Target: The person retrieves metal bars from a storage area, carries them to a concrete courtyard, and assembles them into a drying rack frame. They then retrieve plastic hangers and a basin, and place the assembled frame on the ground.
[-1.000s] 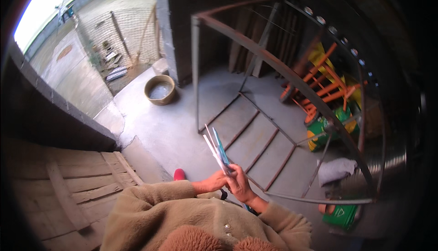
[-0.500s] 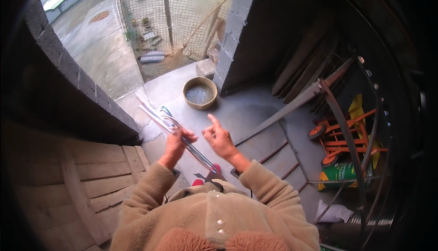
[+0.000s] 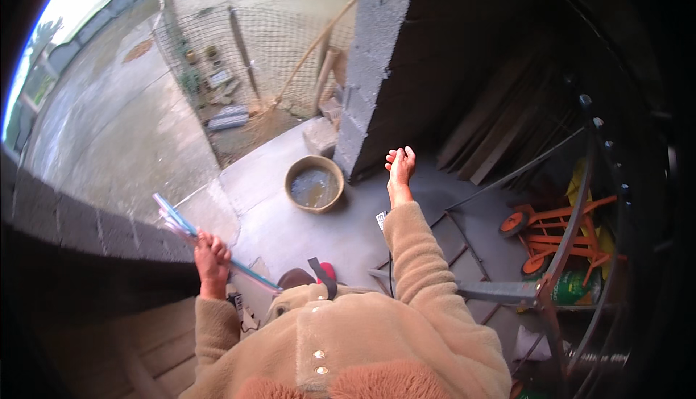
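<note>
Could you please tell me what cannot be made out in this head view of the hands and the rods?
- Rods: their middle is hidden inside the left hand, and how many there are is too small to tell.
- Right hand: raised and open, palm side unclear.
- Basin: murky contents, not identifiable.
- Orange frame: partly hidden behind metal bars.
</note>
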A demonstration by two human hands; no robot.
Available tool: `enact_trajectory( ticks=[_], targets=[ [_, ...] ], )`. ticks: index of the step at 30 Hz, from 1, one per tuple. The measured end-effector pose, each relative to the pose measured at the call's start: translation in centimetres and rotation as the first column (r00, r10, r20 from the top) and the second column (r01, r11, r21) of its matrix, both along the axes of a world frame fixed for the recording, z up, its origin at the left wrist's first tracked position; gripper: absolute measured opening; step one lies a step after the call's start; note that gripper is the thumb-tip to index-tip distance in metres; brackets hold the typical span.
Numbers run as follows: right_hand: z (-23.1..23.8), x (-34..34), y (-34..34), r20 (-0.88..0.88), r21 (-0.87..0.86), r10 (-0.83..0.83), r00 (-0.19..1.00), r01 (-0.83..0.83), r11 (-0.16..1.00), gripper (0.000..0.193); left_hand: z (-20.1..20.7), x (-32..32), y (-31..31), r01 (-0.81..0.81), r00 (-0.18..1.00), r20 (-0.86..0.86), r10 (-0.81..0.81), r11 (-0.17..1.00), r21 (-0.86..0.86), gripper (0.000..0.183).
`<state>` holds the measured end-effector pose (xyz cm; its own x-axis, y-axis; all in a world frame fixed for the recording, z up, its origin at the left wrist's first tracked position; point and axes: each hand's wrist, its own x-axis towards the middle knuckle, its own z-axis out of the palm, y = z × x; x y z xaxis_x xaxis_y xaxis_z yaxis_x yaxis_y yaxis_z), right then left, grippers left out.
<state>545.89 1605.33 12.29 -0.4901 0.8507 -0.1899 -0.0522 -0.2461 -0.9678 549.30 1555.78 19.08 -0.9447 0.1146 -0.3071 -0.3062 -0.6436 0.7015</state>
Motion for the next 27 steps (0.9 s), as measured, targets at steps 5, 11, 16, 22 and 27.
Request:
enact_trajectory(
  ticks=[5, 11, 16, 22, 27],
  targets=[
    [-0.1, -1.3, 13.6, -0.009, 0.012, -0.370, 0.929, 0.370, 0.929, 0.038, -1.0, -9.4, 0.5, -0.013, 0.995, 0.102, 0.015, 1.000, -0.019, 0.040],
    [4.8, 6.0, 28.6, -0.311, 0.086, -0.629, 0.713, 0.680, 0.728, 0.045, -3.0, -22.1, 4.2, 0.149, 0.986, 0.066, -0.150, 0.989, 0.011, 0.037],
    [11.9, 12.4, 37.0, -0.312, 0.252, -0.710, 0.631, 0.776, 0.578, 0.046, -2.2, -28.6, 9.7, 0.199, 0.971, 0.135, -0.197, 0.980, -0.005, 0.038],
    [17.1, 14.8, 47.4, -0.142, 0.319, -0.758, 0.637, 0.754, 0.574, 0.018, -0.5, -32.0, 14.6, 0.266, 0.952, 0.167, -0.257, 0.963, -0.037, 0.037],
    [17.8, 15.4, 53.5, -0.054, 0.249, -0.805, 0.591, 0.789, 0.562, 0.050, 0.7, -32.0, 16.7, 0.321, 0.939, 0.154, -0.308, 0.945, -0.070, 0.033]
  ],
)
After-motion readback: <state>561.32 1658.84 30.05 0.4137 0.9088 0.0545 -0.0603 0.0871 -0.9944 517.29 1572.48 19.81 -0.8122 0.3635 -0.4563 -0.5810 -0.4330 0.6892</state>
